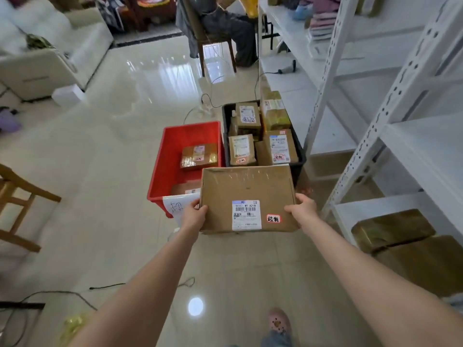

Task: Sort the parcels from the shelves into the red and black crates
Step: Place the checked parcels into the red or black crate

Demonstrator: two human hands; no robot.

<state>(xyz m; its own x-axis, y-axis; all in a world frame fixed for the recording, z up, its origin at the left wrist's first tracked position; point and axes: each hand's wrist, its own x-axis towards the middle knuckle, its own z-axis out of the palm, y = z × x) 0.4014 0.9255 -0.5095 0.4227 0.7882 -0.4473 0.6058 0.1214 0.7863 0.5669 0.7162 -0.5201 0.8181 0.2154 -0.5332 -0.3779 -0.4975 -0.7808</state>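
White slotted shelving (370,136) on my right; low shelf holds taped parcels (390,229), not yet sorted. Black crate (302,156) and red crate (164,169) sit side by side on floor next to shelving, likely for short carry. Black is packed, red holds few.

Flat cardboard parcel (246,189) is in air over near ends of both crates, label up, probably so I can read red-edged sticker (273,218) and pick crate.

My left hand (196,212) and right hand (302,206) grip opposite edges, keeping it level. Thumbs pressed on top, other fingers curled underneath, hidden.
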